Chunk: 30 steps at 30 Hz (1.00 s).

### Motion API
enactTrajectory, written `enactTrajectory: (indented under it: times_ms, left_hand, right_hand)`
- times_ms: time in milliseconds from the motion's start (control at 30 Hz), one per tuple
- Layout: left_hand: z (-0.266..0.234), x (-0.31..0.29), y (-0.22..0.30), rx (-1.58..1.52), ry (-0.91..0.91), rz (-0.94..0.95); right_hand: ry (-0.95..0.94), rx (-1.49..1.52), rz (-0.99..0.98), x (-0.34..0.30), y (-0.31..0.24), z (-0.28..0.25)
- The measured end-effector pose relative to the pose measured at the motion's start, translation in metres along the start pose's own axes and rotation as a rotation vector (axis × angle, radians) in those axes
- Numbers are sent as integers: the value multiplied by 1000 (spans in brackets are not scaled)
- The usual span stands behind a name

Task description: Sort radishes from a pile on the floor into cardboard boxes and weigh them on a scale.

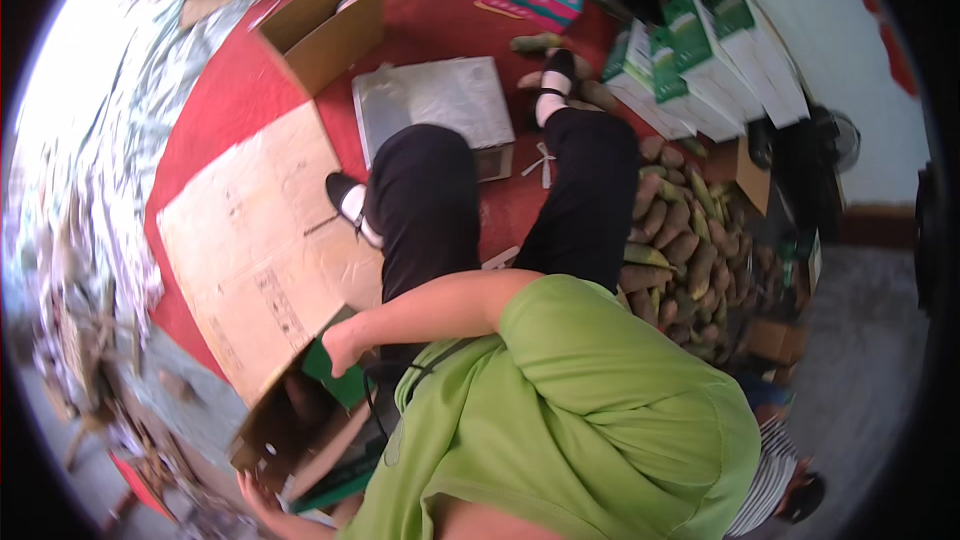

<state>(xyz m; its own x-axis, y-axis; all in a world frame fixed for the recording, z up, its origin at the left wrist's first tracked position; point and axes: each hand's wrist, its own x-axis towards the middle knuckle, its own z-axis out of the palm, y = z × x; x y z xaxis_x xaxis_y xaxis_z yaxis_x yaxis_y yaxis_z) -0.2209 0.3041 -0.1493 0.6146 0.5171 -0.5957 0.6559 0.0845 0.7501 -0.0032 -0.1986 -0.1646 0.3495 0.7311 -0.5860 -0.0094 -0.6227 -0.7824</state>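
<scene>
I sit bent to my left over an open cardboard box point(262, 430) with a dark inside. A green panel point(346, 387) shows along its right side. My right hand point(345, 344) reaches across my body to the top of this panel. Its fingers curl together, and whatever they grip is hidden. At the box's near left corner, my left hand point(262, 496) is closed against the rim. A reddish-brown shape point(308, 398) lies inside the box, too dim to name. Beyond the box, a flattened cardboard sheet point(235, 240) is spread on the red floor covering.
A grey-topped box point(440, 105) stands between my legs, with an open carton point(330, 25) beyond. On the right lie piled sweet potatoes point(680, 240), near green-and-white boxes point(700, 60). Plastic sheeting point(90, 160) lies left. A person in stripes point(770, 470) is at lower right.
</scene>
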Motion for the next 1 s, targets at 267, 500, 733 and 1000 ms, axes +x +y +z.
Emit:
enactTrajectory:
  times_ms: [267, 500, 733, 1000]
  left_hand:
    - [160, 31, 138, 631, 184, 573]
    - [381, 19, 217, 728, -219, 1113]
    - [598, -128, 248, 606, -619, 1404]
    - [748, -271, 222, 539, -1222, 1519]
  right_hand:
    - [323, 467, -272, -21, 5, -59]
    - [628, 787, -537, -179, 25, -147]
    - [1334, 806, -479, -348, 139, -191]
    - [1883, 866, -39, -498, 300, -160]
